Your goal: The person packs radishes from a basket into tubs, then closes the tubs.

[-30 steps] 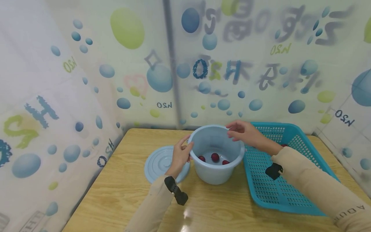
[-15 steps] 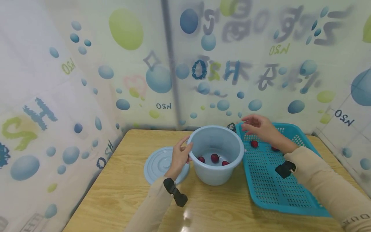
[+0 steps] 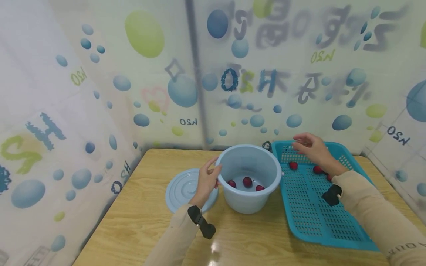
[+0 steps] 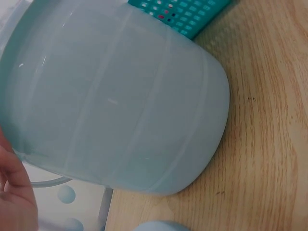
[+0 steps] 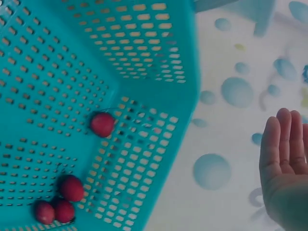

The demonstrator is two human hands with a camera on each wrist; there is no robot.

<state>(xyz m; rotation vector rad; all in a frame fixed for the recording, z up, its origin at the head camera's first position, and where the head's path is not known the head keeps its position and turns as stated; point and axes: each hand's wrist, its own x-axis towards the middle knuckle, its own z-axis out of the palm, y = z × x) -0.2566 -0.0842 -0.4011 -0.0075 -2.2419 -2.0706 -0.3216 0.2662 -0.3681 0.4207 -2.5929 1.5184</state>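
My left hand (image 3: 208,179) grips the rim of a light blue bucket (image 3: 246,202) standing upright on the table. A few small round dark-red fruits (image 3: 247,181) lie on the bucket's bottom. In the left wrist view the bucket wall (image 4: 125,101) fills most of the picture, with part of the left hand (image 4: 17,192) at the edge. My right hand (image 3: 313,148) hovers above the far side of a turquoise basket (image 3: 301,231), holding nothing. Straight fingers of that hand (image 5: 286,173) show in the right wrist view. Several red fruits (image 5: 102,124) lie inside the basket.
A round light blue lid (image 3: 181,188) lies flat on the wooden table (image 3: 133,221), left of the bucket and partly behind the left arm. Behind the table hangs a pale printed curtain (image 3: 159,136) with bubble shapes. The basket stands close to the bucket's right side.
My right hand has moved right, from over the bucket's rim to over the basket, uncovering fruits there. The left hand and the bucket have stayed in place.
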